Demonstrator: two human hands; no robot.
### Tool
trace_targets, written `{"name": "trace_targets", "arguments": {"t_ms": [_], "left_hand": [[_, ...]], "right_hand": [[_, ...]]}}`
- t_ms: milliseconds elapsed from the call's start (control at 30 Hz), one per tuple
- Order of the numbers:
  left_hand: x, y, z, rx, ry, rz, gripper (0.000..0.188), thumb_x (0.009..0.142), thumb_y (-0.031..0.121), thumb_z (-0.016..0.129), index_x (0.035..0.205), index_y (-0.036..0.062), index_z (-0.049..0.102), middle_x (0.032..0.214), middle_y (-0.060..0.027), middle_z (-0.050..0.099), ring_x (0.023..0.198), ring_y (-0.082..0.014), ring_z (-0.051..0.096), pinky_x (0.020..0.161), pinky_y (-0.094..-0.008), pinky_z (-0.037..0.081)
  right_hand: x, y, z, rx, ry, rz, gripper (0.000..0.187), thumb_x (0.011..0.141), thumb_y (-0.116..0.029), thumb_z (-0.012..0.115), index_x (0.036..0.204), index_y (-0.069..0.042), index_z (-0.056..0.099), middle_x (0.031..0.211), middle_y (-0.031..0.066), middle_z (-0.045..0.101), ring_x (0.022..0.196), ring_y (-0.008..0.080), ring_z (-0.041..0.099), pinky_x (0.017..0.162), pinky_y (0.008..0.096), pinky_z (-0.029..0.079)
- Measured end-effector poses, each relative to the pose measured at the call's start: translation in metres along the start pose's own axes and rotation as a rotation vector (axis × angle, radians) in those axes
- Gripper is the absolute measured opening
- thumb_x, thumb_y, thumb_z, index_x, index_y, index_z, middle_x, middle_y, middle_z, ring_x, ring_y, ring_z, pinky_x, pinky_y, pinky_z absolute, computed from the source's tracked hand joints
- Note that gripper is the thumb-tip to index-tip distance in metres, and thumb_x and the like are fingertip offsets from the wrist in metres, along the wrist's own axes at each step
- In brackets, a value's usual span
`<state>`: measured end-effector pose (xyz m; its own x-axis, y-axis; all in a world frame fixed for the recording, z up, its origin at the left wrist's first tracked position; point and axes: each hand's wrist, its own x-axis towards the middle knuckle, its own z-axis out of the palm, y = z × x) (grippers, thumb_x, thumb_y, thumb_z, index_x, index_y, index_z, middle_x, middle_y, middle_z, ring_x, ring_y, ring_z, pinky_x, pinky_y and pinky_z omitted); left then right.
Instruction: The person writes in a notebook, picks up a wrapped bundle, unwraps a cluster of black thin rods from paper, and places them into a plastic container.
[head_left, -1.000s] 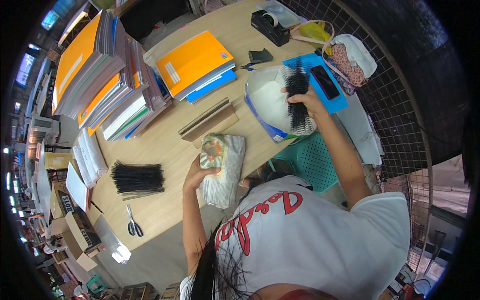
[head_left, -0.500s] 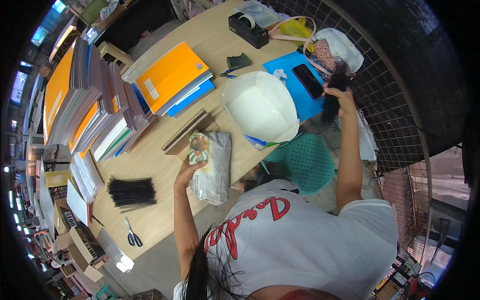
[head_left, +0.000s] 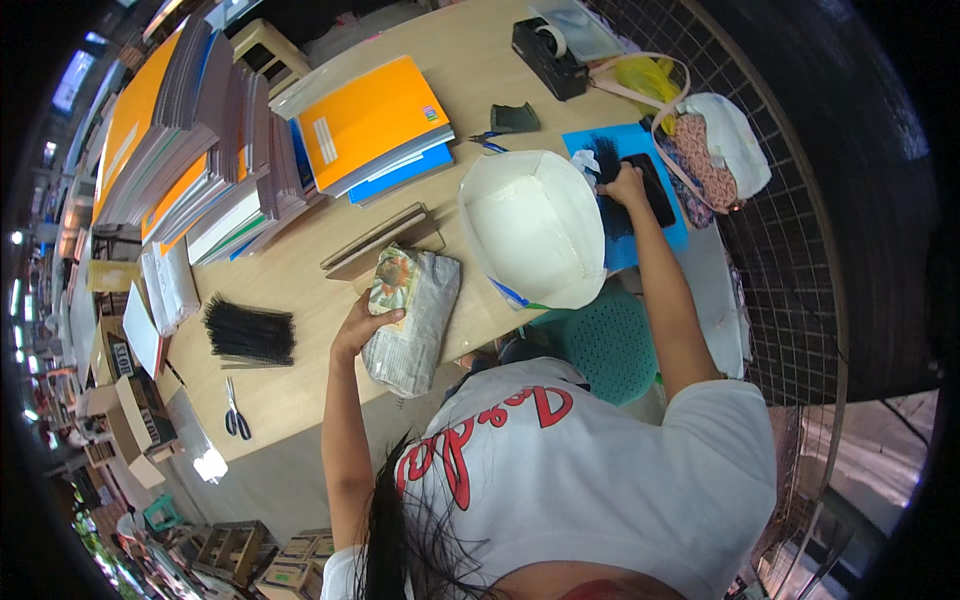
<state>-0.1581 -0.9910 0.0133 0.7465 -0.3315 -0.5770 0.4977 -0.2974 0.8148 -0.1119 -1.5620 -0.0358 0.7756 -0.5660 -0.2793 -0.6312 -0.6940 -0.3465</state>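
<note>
My left hand (head_left: 362,325) grips the near left side of a newspaper-wrapped block (head_left: 425,300) with a sunflower picture on it, at the table's front edge. Its thumb lies on top. At the right, my right hand (head_left: 625,187) is closed on a bunch of thin black bristly strips (head_left: 611,212), held over a blue sheet (head_left: 590,141) beside a dark phone (head_left: 658,200). Between my hands stands a white open container (head_left: 525,225) with folded sides. A similar pile of black bristly strips (head_left: 250,332) lies on the table at the left.
Tall stacks of orange-covered notebooks (head_left: 150,105) and a smaller stack (head_left: 375,120) fill the far left. Scissors (head_left: 236,415) lie near the left front edge. Wooden strips (head_left: 380,240), pliers (head_left: 488,141) and a tape dispenser (head_left: 548,60) are on the table. A green stool (head_left: 610,350) stands below; wire mesh (head_left: 790,300) runs along the right.
My right hand has moved left with the black strips, from beyond the phone to between it and the container. The wrapped block has tilted slightly under my left hand. The view has shifted.
</note>
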Motion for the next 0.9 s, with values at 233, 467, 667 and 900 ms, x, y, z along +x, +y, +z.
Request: {"name": "trace_targets", "arguments": {"t_ms": [233, 467, 667, 900], "left_hand": [[-0.027, -0.021, 0.005, -0.135, -0.011, 0.082, 0.087, 0.066, 0.018, 0.084, 0.135, -0.0067, 0.039, 0.124, -0.0150, 0.057, 0.111, -0.0234, 0.057, 0.097, -0.0337, 0.044], [-0.071, -0.050, 0.011, -0.569, 0.087, 0.155, 0.089, 0.064, 0.022, 0.083, 0.136, -0.0030, 0.038, 0.120, -0.0140, 0.059, 0.107, -0.0250, 0.060, 0.091, -0.0369, 0.050], [-0.105, -0.048, 0.014, -0.779, 0.314, 0.273, 0.088, 0.068, 0.033, 0.081, 0.137, -0.0004, 0.036, 0.122, -0.0172, 0.057, 0.105, -0.0274, 0.062, 0.089, -0.0402, 0.053], [-0.128, -0.098, 0.002, -0.977, 0.413, 0.343, 0.074, 0.084, 0.042, 0.067, 0.138, 0.0015, 0.038, 0.128, -0.0151, 0.056, 0.112, -0.0316, 0.058, 0.097, -0.0464, 0.048]], "right_hand": [[-0.066, -0.008, -0.042, 0.269, 0.209, -0.425, 0.074, 0.064, -0.015, 0.081, 0.132, -0.013, 0.051, 0.127, 0.0191, 0.050, 0.119, 0.0365, 0.046, 0.100, 0.0437, 0.040], [-0.032, -0.041, 0.000, -0.379, 0.196, -0.891, 0.071, 0.074, -0.024, 0.072, 0.139, -0.017, 0.044, 0.144, 0.0203, 0.037, 0.133, 0.0398, 0.034, 0.109, 0.0447, 0.032], [-0.011, -0.051, -0.028, 0.631, 0.379, -0.666, 0.063, 0.070, 0.003, 0.071, 0.128, -0.004, 0.048, 0.116, 0.0148, 0.059, 0.103, 0.0273, 0.062, 0.083, 0.0380, 0.053], [-0.113, -0.118, -0.127, 1.173, -0.422, -0.581, 0.069, 0.066, 0.004, 0.072, 0.128, -0.005, 0.045, 0.107, 0.0117, 0.060, 0.084, 0.0194, 0.065, 0.057, 0.0288, 0.056]]}}
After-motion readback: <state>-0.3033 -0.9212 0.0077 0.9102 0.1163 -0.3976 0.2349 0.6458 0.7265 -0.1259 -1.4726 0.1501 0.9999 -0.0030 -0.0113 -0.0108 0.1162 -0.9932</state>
